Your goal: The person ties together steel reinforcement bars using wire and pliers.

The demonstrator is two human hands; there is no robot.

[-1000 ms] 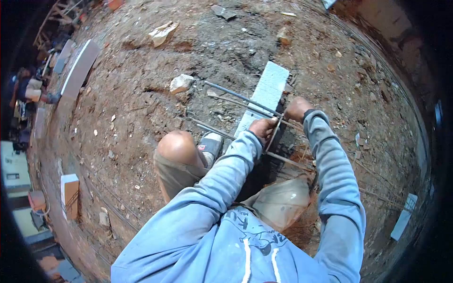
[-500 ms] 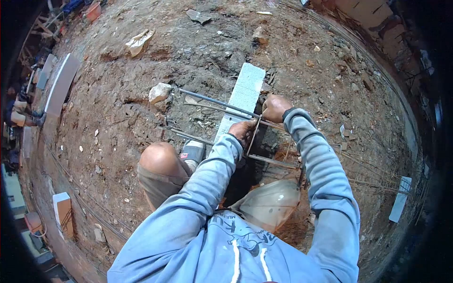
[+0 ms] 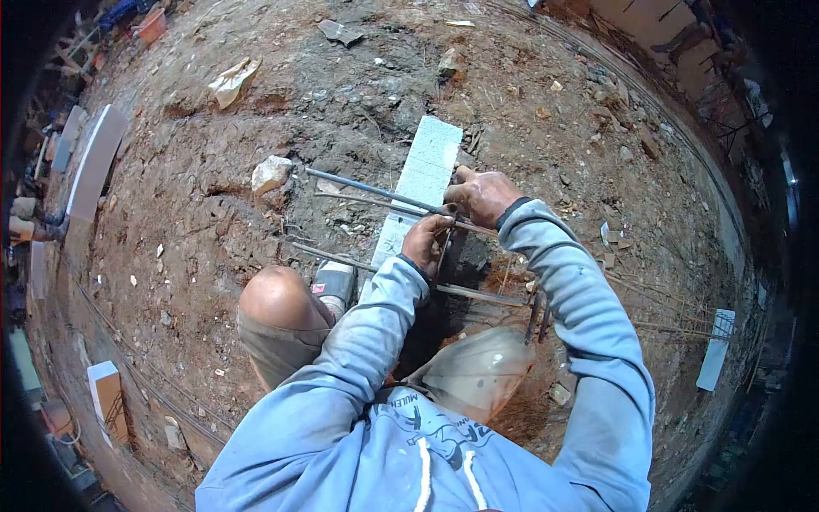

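Observation:
A cage of steel rebar (image 3: 367, 189), long bars joined by a thin square stirrup (image 3: 444, 247), lies in front of me across pale blocks. My left hand (image 3: 425, 245) is closed round the stirrup near its upper corner, just below the top bar. My right hand (image 3: 486, 199) is bent over the same corner from the far side, fingers pinched together; whatever they hold is hidden. Under the bars is a white, rough-faced block (image 3: 431, 154), with a second pale block (image 3: 391, 239) nearer me, partly covered by my left arm.
My bent knees (image 3: 286, 294) flank the cage, with a shoe (image 3: 334, 283) beside the bars. Uneven soil carries stones such as a pale rock (image 3: 270, 174). More blocks lie at the left (image 3: 95, 162) and right (image 3: 715, 350); thin rods (image 3: 657, 299) stretch rightward.
My right hand has turned and moved slightly left over the stirrup's corner, its fingers now reaching further forward. The left hand stays at the stirrup. The whole view has shifted a little.

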